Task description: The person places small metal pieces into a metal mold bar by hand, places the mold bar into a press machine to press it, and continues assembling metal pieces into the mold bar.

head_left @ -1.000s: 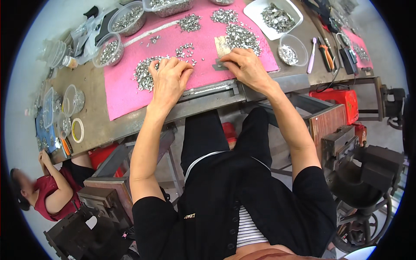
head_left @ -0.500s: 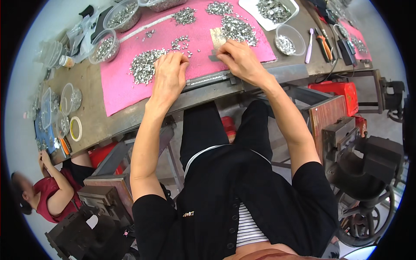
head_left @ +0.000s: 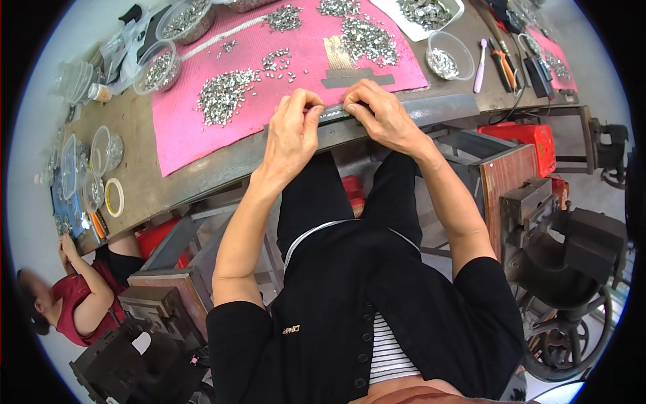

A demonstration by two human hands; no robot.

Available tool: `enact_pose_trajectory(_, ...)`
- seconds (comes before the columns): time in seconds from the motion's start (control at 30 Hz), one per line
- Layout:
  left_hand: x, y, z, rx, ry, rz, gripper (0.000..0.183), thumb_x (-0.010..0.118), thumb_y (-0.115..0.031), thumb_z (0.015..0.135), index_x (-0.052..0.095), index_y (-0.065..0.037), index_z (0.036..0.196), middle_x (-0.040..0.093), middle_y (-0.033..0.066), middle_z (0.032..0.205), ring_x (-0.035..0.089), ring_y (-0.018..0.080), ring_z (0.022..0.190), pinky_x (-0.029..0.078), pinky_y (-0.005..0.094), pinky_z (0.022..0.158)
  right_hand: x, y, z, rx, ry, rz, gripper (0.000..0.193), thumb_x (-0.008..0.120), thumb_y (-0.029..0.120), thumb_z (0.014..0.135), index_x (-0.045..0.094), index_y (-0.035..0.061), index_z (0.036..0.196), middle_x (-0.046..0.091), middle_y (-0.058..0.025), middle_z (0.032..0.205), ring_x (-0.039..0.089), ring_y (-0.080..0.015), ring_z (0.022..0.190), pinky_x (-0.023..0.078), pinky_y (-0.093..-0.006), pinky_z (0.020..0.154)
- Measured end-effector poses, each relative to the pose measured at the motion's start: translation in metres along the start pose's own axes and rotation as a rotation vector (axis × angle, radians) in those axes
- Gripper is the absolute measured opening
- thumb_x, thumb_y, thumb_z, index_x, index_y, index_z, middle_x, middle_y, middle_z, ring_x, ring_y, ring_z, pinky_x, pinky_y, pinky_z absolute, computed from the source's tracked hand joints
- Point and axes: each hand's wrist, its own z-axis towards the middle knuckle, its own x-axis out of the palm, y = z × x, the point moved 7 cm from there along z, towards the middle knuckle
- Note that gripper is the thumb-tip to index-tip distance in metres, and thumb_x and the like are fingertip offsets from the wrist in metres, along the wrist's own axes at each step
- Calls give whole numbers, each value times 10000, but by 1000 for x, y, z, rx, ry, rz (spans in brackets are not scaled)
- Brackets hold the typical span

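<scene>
Both my hands meet over a narrow metal strip (head_left: pixel 331 115) with a row of small pieces, along the table's front edge. My left hand (head_left: pixel 294 128) has thumb and fingers pinched at its left part; whatever they hold is too small to name. Close by on the right, my right hand (head_left: pixel 381 113) is pinched in the same way, its contents hidden. Beyond the hands, flat grey bars (head_left: pixel 356 79) lie on the pink mat (head_left: pixel 182 145). A heap of small silvery metal pieces (head_left: pixel 225 99) is left of my hands, and another heap (head_left: pixel 369 42) lies farther back on the right.
Clear plastic tubs (head_left: pixel 158 67) of metal parts stand at the left. On the right are another tub (head_left: pixel 464 57), a white tray (head_left: pixel 454 15), a purple-handled brush (head_left: pixel 480 66) and orange-handled pliers (head_left: pixel 501 71). A co-worker (head_left: pixel 84 296) sits at the far left.
My left hand has moved right, away from the left heap, to the metal strip. My right hand has come nearer to me, uncovering the grey bars on the mat.
</scene>
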Motion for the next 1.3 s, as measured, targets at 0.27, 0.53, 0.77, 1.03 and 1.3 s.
enact_pose_trajectory(0.27,13,-6,-2,128,-11,173,91,656,-42,910,614,-38,990,647,88,946,604,273,883,446,385,818,-1,2,8,35,94,-65,101,641,82,932,614,-13,951,623,-139,937,607,-330,906,482,-402,792)
enact_pose_trajectory(0.53,18,-10,-3,186,-58,262,105,680,-85,896,623,-59,981,645,60,919,594,267,872,419,385,827,-2,2,4,67,21,-75,137,685,113,930,655,-15,970,664,-99,900,636,-242,819,499,-353,740)
enact_pose_trajectory(0.77,19,-17,-5,262,-92,334,101,691,-81,871,633,-65,953,657,67,917,613,279,911,427,405,842,-1,-26,-11,295,-152,309,157,697,145,943,690,-3,996,691,-50,861,639,-134,790,510,-298,718)
enact_pose_trajectory(1.03,18,-26,-8,316,-148,369,153,729,-51,817,633,-51,935,655,96,920,608,306,879,449,416,818,-1,-23,-14,260,-182,308,114,690,87,932,677,-13,983,680,-78,908,647,-152,844,509,-300,779)
enact_pose_trajectory(1.3,12,-28,-12,380,-134,366,165,761,-80,816,703,-66,969,697,70,975,628,289,911,460,443,885,-9,-14,2,140,-171,173,96,690,77,924,675,-11,962,663,-101,874,644,-201,793,509,-322,726)
